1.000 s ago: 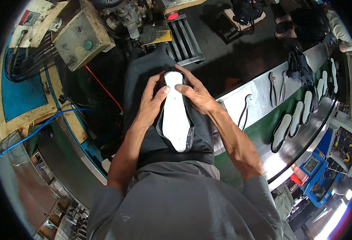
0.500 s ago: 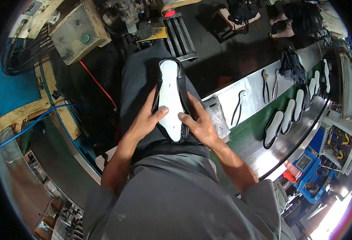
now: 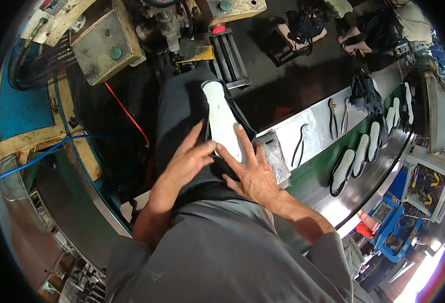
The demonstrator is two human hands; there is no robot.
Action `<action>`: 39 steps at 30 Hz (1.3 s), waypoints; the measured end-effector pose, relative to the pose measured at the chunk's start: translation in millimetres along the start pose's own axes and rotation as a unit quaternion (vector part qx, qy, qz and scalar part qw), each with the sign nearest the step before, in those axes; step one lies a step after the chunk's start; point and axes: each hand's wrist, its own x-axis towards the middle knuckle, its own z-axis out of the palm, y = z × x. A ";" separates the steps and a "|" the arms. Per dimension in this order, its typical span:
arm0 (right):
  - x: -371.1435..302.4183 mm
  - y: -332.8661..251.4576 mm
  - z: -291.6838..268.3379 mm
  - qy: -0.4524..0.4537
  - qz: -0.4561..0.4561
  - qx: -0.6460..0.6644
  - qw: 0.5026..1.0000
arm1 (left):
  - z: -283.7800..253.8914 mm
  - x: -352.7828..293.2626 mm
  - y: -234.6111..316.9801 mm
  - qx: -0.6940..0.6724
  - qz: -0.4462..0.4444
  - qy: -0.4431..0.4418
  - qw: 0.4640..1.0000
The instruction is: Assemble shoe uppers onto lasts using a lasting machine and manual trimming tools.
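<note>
A black shoe upper with a white insole board (image 3: 217, 108) facing up lies along my dark-clothed lap, its narrow far end pointing away from me. My left hand (image 3: 184, 160) is at the near left side of the shoe, fingers apart, with a fingertip close to the board's left edge. Over the near right part of the board spreads my right hand (image 3: 253, 171), its fingers stretched out and touching the white surface. The near end of the shoe is hidden under my right hand. Neither hand wraps round the shoe.
On the bench at right lie pliers (image 3: 300, 145), more hand tools (image 3: 332, 118), a plastic bag (image 3: 274, 156) and a black cloth (image 3: 366, 93). Several white-soled shoes (image 3: 342, 171) line the green conveyor (image 3: 308, 189). Machinery (image 3: 169, 30) stands ahead; a person (image 3: 379, 33) sits at far right.
Both hands have loosened from the shoe's sides. My right hand has swung over the white board with fingers spread, and my left fingers have opened at the left edge. The view has shifted slightly.
</note>
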 end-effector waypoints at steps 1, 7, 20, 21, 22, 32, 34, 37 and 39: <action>-0.5 3.3 4.1 0.025 -0.009 0.004 1.000 | -1.2 13.7 2.5 0.081 0.059 0.070 0.993; -5.4 15.4 14.6 0.097 -0.080 0.003 0.992 | -32.3 118.9 57.6 0.483 0.371 0.167 0.776; -3.4 40.6 -16.2 0.121 -0.081 0.077 0.986 | -67.1 130.7 143.2 0.355 0.385 0.172 0.834; 0.5 39.3 -31.1 0.147 -0.089 0.068 0.983 | -80.2 131.2 186.8 0.311 0.465 0.175 0.810; 6.4 39.4 -44.3 0.148 -0.096 0.064 0.982 | -89.5 133.2 229.9 0.235 0.475 0.206 0.823; 166.8 9.1 -196.0 0.296 -0.186 0.001 0.937 | -17.3 131.2 397.9 0.006 0.290 0.032 0.956; 217.3 -2.3 -217.8 0.303 -0.209 -0.006 0.930 | -9.7 77.8 369.1 -0.006 0.301 0.102 0.948; 288.3 -20.1 -226.9 0.315 -0.227 0.005 0.921 | -14.9 1.3 313.3 0.044 0.343 -0.011 0.938; 321.7 -25.5 -223.8 0.325 -0.226 0.012 0.918 | -28.1 -29.9 275.6 -0.031 0.318 -0.042 0.947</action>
